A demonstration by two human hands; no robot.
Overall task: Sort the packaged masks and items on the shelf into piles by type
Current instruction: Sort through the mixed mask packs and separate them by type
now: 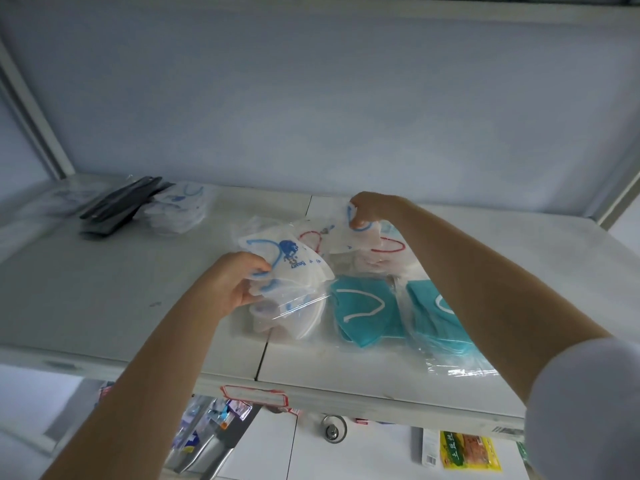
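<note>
My left hand (232, 285) is gripping a packaged white mask with blue ear loops (287, 265), fingers pinched on its left edge, holding it just above the white shelf (104, 299). My right hand (369, 209) is pinching the top corner of another blue-looped packet (360, 232) farther back. Between them are lying red-looped packets (349, 249); two teal masks (362, 311) in clear wrap are sitting nearer me. Far left, a sorted white pile (176, 213) is touching a black pile (121, 206). The blue print beside the elephant logo is too blurred for me to read.
</note>
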